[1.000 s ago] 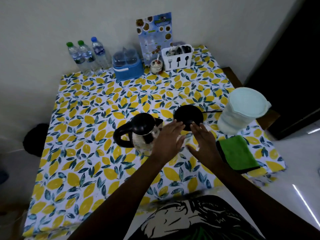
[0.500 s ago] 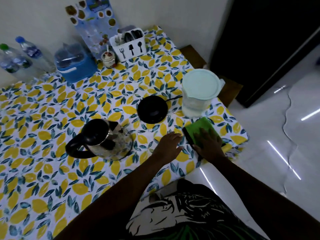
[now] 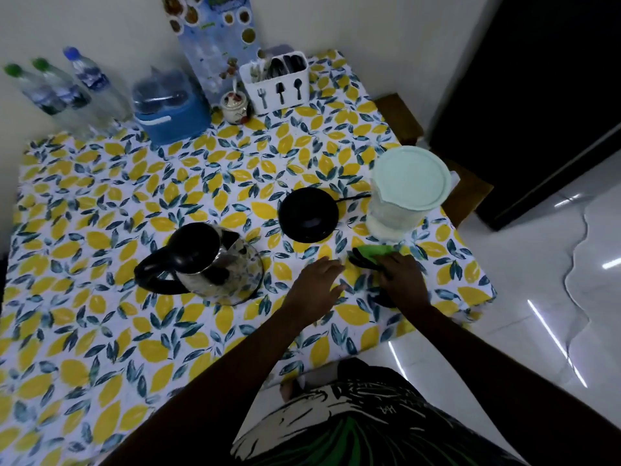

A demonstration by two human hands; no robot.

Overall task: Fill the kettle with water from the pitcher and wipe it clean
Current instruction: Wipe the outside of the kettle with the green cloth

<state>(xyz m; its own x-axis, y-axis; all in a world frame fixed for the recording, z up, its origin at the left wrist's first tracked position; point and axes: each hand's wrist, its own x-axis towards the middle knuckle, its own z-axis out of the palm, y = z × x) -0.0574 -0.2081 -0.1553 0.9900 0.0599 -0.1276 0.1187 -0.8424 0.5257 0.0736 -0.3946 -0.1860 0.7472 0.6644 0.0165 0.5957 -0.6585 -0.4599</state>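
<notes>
A steel kettle (image 3: 215,264) with a black lid and handle stands on the lemon-print tablecloth, left of centre. Its round black base (image 3: 307,215) lies apart to the right, with a cord running toward the pitcher. A clear pitcher (image 3: 403,193) with a pale green lid stands at the right edge. A green cloth with a dark edge (image 3: 371,252) lies bunched in front of the pitcher. My right hand (image 3: 403,280) is closed on the cloth. My left hand (image 3: 316,287) rests beside it with fingers apart, holding nothing.
Along the back wall stand three water bottles (image 3: 67,85), a blue container (image 3: 171,112), a small jar (image 3: 233,105), a white cutlery holder (image 3: 279,84) and a printed card (image 3: 215,38). The table's right edge drops to a shiny white floor (image 3: 554,297); a wooden seat (image 3: 467,193) sits behind the pitcher.
Both hands have left the kettle and moved right. My right hand reached the green cloth, laid flat on it, and now grips and bunches it. The kettle has not moved.
</notes>
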